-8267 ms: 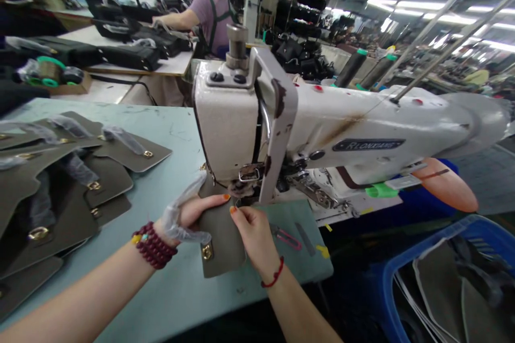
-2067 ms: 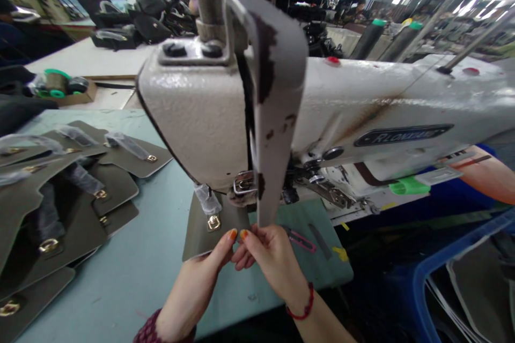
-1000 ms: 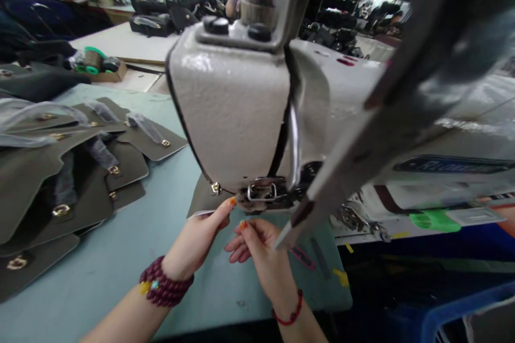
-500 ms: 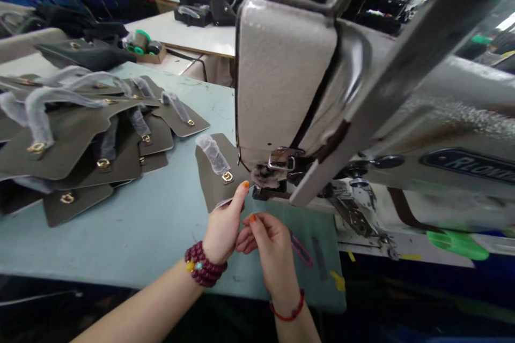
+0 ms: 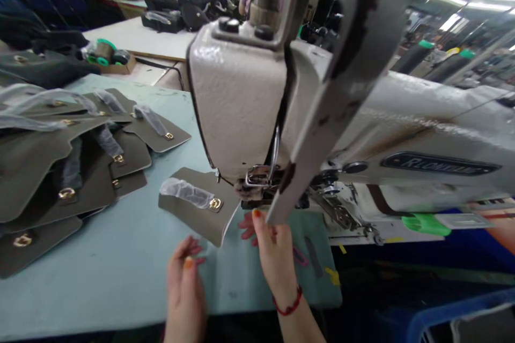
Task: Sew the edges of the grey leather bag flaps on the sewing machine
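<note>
A dark olive bag panel lies on the pale blue-green table, its right edge by the sewing machine's needle area. A plastic-wrapped strap runs across it to a gold buckle. Below the panel, my left hand is open and apart from it, fingers a little curled. My right hand is just below the presser foot area, to the right of the panel. Its thumb and fingers are apart, and I see nothing held in them. A grey metal bar slants down close to the right fingertips.
On the left lies a pile of similar panels with wrapped straps and buckles. A pink tool and a dark strip rest right of my right hand. Thread spools sit in a box behind, and a blue bin stands lower right.
My left hand has come away from the panel, down and to the left. The panel has turned and sits flatter. My right hand has moved up nearer the presser foot. The view has swung right.
</note>
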A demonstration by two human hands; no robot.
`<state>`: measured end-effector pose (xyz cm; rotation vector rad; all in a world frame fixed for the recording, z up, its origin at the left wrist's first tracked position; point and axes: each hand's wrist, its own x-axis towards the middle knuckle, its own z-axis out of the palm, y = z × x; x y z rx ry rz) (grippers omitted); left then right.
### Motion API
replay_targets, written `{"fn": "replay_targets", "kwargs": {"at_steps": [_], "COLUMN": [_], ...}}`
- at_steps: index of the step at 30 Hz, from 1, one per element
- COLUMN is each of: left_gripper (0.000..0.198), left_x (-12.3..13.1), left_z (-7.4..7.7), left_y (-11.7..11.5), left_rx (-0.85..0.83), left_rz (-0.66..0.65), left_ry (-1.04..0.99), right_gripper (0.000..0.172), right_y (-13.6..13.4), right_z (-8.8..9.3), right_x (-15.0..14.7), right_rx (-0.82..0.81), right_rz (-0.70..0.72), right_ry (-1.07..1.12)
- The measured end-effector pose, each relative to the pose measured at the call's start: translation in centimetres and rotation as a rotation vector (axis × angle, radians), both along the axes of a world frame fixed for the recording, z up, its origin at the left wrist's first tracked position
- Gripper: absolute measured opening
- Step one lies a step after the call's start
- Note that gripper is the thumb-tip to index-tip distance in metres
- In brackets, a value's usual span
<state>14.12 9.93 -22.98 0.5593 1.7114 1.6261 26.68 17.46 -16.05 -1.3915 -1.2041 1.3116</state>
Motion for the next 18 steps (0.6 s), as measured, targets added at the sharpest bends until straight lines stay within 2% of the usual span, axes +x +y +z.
{"fn": "replay_targets", "kwargs": {"at_steps": [1, 2, 3, 5, 7, 9, 11, 13, 15, 18], "left_gripper": [0.043, 0.042, 0.042, 0.051, 0.062, 0.064, 0.060, 0.056, 0.054, 0.052], "left_x": [-2.4, -4.9, -7.3, -10.9, -12.4, -12.2, -11.4, -10.6, -10.2, -9.8], "left_z": [-0.5, -0.7, -0.5, 0.9, 3.0, 5.3, 7.3, 8.6, 9.3, 9.3], "left_y": [0.1, 1.0, 2.4, 6.6, 10.8, 13.3, 13.8, 13.1, 12.2, 11.6], "left_rx": [0.054, 0.126, 0.202, 0.357, 0.425, 0.437, 0.419, 0.399, 0.396, 0.411], "left_rz": [-0.027, -0.117, -0.274, -0.620, -0.964, -1.163, -1.211, -1.170, -1.117, -1.079], "left_ry": [0.172, 0.393, 0.609, 0.984, 1.182, 1.307, 1.407, 1.480, 1.517, 1.534], "right_gripper": [0.044, 0.046, 0.047, 0.049, 0.049, 0.047, 0.045, 0.043, 0.040, 0.039], "right_y": [0.2, 0.4, 0.7, 1.2, 1.6, 1.7, 1.7, 1.5, 1.4, 1.4], "right_z": [0.1, 0.1, 0.2, 0.2, 0.2, 0.1, 0.0, -0.2, -0.2, -0.2], "right_x": [-0.5, -1.2, -2.0, -3.5, -4.4, -4.5, -3.8, -3.0, -2.5, -2.5], "right_rx": [0.018, 0.043, 0.069, 0.122, 0.145, 0.131, 0.080, 0.026, -0.001, 0.014], "right_rz": [0.010, 0.021, 0.028, 0.011, -0.027, -0.029, 0.017, 0.063, 0.063, 0.009], "right_ry": [-0.017, -0.042, -0.077, -0.157, -0.197, -0.164, -0.090, -0.035, -0.021, -0.025]}}
